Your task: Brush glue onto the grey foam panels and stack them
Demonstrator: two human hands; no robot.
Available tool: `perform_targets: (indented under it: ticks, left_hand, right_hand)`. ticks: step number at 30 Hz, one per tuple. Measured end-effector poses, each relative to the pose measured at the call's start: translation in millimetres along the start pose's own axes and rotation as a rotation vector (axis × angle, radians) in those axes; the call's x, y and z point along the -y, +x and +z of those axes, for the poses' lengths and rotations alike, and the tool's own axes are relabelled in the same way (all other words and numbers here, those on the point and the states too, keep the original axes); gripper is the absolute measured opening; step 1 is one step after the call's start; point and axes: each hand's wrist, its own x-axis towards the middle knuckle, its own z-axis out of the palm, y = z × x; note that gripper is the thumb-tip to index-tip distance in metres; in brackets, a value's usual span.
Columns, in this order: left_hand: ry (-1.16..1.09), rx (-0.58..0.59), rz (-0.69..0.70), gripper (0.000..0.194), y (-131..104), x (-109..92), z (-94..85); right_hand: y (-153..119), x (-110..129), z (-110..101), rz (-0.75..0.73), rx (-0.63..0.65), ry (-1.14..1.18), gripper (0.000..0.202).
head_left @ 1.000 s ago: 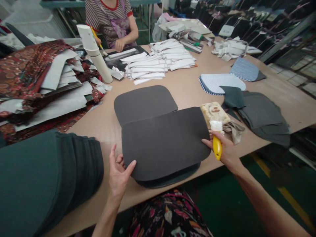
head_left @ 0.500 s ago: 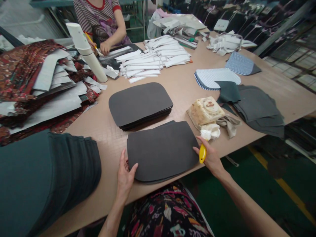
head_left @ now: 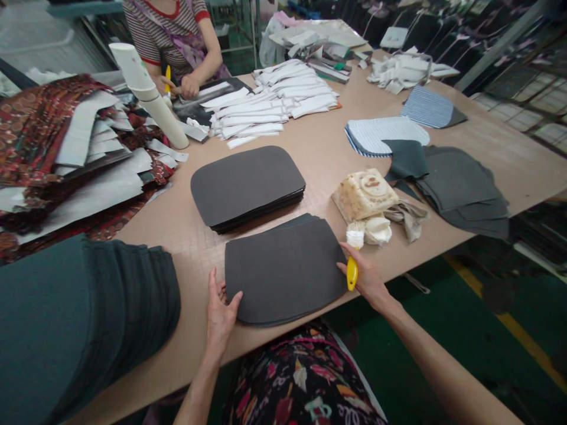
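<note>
A short stack of dark grey rounded panels (head_left: 283, 271) lies at the table's front edge, a greenish layer peeping out along its back edge. My left hand (head_left: 222, 310) rests at the stack's left side, fingers apart, its thumb against the near left rim. At the right edge, my right hand (head_left: 370, 283) is closed around a brush (head_left: 352, 273) with a yellow handle and whitish bristles. Those bristles point away from me, close to a crusted, cream-coloured container (head_left: 365, 192). Just behind lies a thicker stack of similar grey panels (head_left: 248, 186).
Dark green pieces (head_left: 44, 319) are piled at left, patterned fabric (head_left: 39, 130) behind them. A white tube (head_left: 155, 106) leans near white strips (head_left: 274, 100). Grey pieces (head_left: 465, 189) and striped fabric (head_left: 385, 133) lie right. Across the table a person (head_left: 177, 41) holds another brush.
My right hand and the brush have shifted slightly left, and more of the bristles shows. The greenish layer at the stack's back edge is more visible. The other person's brush has turned more upright.
</note>
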Motion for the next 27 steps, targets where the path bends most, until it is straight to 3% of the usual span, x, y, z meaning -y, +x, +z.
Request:
perform_targets:
  ticks: [19, 24, 27]
  left_hand:
    - [0.128, 0.059, 0.044, 0.086, -0.3, 4.8, -2.6]
    - [0.338, 0.120, 0.227, 0.059, 1.0, -3.9, -2.2]
    - [0.434, 0.124, 0.264, 0.042, -3.2, -6.5, -1.7]
  right_hand:
    - [0.1, 1.7, 1.6, -0.035, 0.047, -0.028, 0.049]
    - [0.3, -0.5, 3.5, -0.096, 0.072, -0.044, 0.047]
    - [-0.8, -4.5, 6.6, -0.140, 0.058, -0.060, 0.045]
